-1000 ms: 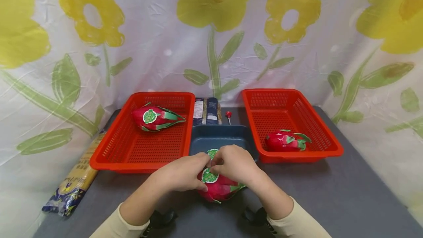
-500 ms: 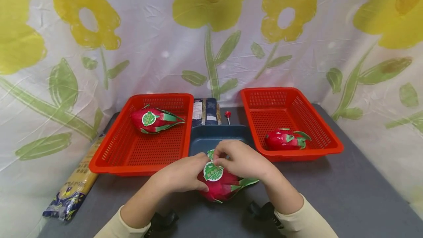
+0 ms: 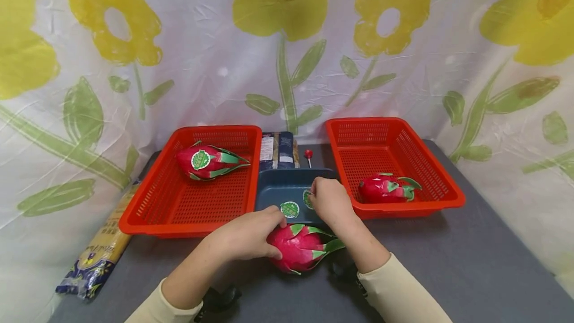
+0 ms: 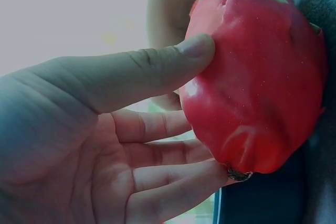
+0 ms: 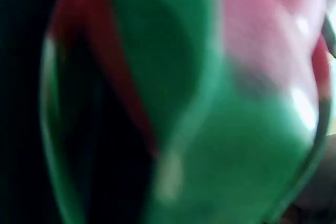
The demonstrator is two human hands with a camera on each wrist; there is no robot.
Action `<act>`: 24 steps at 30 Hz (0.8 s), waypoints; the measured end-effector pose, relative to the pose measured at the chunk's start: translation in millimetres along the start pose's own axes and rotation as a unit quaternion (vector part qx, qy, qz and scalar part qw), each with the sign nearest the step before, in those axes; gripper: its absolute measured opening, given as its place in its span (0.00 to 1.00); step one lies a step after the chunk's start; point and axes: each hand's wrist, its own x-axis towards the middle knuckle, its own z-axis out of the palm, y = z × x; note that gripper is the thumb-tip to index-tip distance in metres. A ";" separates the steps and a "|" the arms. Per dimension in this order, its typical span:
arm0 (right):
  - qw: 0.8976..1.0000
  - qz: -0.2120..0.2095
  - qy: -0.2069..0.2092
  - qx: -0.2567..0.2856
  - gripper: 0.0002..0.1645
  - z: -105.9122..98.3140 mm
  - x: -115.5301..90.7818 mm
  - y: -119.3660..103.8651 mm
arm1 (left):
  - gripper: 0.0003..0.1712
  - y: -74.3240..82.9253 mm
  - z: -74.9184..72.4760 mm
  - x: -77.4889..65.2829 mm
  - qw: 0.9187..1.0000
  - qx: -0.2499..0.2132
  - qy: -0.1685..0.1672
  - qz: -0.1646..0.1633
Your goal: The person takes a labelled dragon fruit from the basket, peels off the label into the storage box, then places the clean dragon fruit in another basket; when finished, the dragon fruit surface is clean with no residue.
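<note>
A pink dragon fruit [image 3: 297, 249] with green-tipped scales lies on the table in front of the blue tray [image 3: 271, 191]. My left hand [image 3: 248, 233] holds it from the left; in the left wrist view the thumb presses one side of the fruit [image 4: 257, 77] and the other fingers reach round behind. Over the tray's right part, my right hand [image 3: 333, 203] pinches a round green sticker [image 3: 307, 199], partly covered by the fingers. Another green sticker [image 3: 289, 209] lies in the tray. Blurred green scales [image 5: 236, 140] of the dragon fruit fill the right wrist view.
Red baskets flank the tray: the left basket [image 3: 193, 213] holds a stickered dragon fruit [image 3: 208, 161], the right basket [image 3: 430, 163] a smaller one [image 3: 386, 188]. Behind the tray are a dark package [image 3: 279, 151] and a red lollipop [image 3: 308, 154]. A long yellow packet [image 3: 100, 253] lies far left.
My right hand has pulled the green sticker off the dragon fruit and carried it forward over the blue tray. The left hand has stayed on the fruit.
</note>
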 end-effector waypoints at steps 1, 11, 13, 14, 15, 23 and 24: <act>1.000 0.002 -0.012 -0.005 0.11 5.3 1.5 0.9 | 0.32 -0.5 0.2 -0.2 1.000 0.000 -0.001 0.000; 0.992 0.061 -0.103 -0.033 0.13 28.2 14.5 18.2 | 0.33 2.1 -0.9 -0.6 1.000 0.005 0.000 -0.004; 0.991 0.054 -0.106 -0.054 0.13 28.4 16.2 19.9 | 0.33 3.5 -1.3 -0.2 1.000 0.006 -0.001 -0.006; 0.991 0.052 -0.104 -0.061 0.13 28.7 16.9 20.2 | 0.33 3.8 -1.4 0.0 1.000 0.007 -0.001 -0.006; 0.991 0.051 -0.101 -0.067 0.14 28.7 17.4 20.0 | 0.33 4.0 -1.5 0.1 1.000 0.008 0.000 -0.006; 0.997 0.016 -0.047 -0.058 0.34 21.5 10.7 8.6 | 0.27 -0.2 -0.3 -0.2 1.000 0.006 0.007 0.010; 0.998 0.006 -0.046 -0.043 0.32 16.0 7.2 4.9 | 0.25 -1.0 0.3 -0.4 1.000 0.005 0.009 0.013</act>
